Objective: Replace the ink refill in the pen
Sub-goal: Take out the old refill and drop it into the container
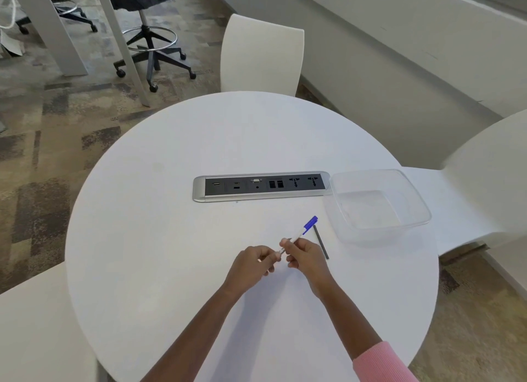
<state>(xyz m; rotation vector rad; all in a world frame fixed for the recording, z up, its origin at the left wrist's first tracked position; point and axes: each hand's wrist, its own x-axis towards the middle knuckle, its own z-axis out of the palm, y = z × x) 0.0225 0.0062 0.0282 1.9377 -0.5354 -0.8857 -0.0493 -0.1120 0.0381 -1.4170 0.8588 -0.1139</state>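
Observation:
A white-barrelled pen (299,234) with a blue cap is held above the round white table (171,210), cap end pointing up and to the right. My right hand (306,257) grips the barrel near its middle. My left hand (255,263) pinches the pen's lower end with its fingertips; what lies between those fingertips is hidden. A thin dark refill (321,242) lies flat on the table just right of my right hand, apart from it.
An empty clear plastic container (410,199) stands at the table's right side. A silver and black socket strip (262,186) is set into the table's middle. White chairs stand at the far side, right and near left.

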